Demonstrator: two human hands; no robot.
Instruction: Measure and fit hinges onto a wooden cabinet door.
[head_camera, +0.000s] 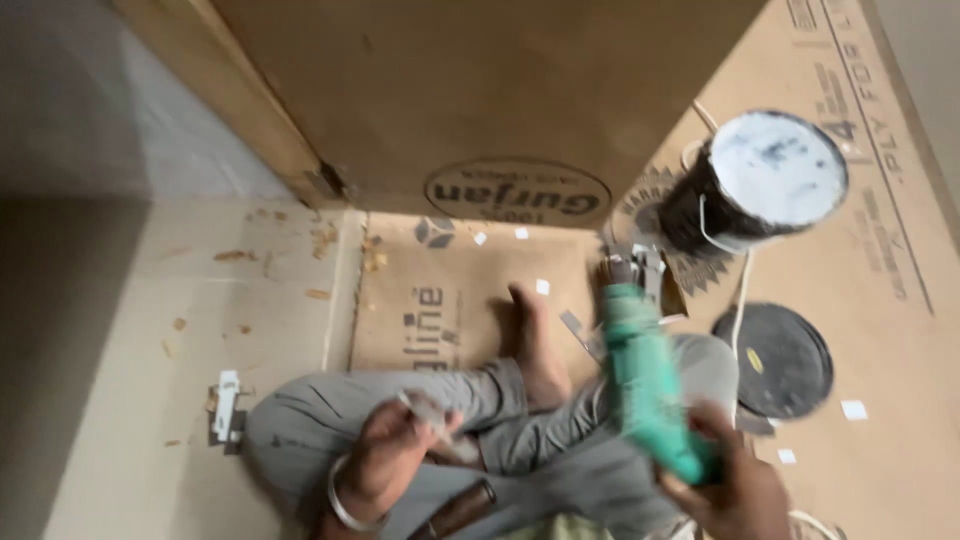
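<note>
The right hand (735, 490) is clenched around the grip of a green drill (648, 385). The drill points away from the person, its chuck over the cardboard sheet (440, 290) on the floor, just beside the bare foot (535, 345).

The left hand (385, 455) wears a metal bangle (345, 505) and pinches a small pale item between thumb and fingers; blur hides what it is. This hand rests above the crossed legs in grey trousers (320, 420).

A can (760, 180) with a white top stands at the far right of the floor, near the plywood panel (480, 90). A black lid (785, 360) lies flat nearer the person, just right of the drill. A small metal fitting (227, 405) lies at the left, beside the knee. A brown handle (460, 510) lies by the lap.
</note>
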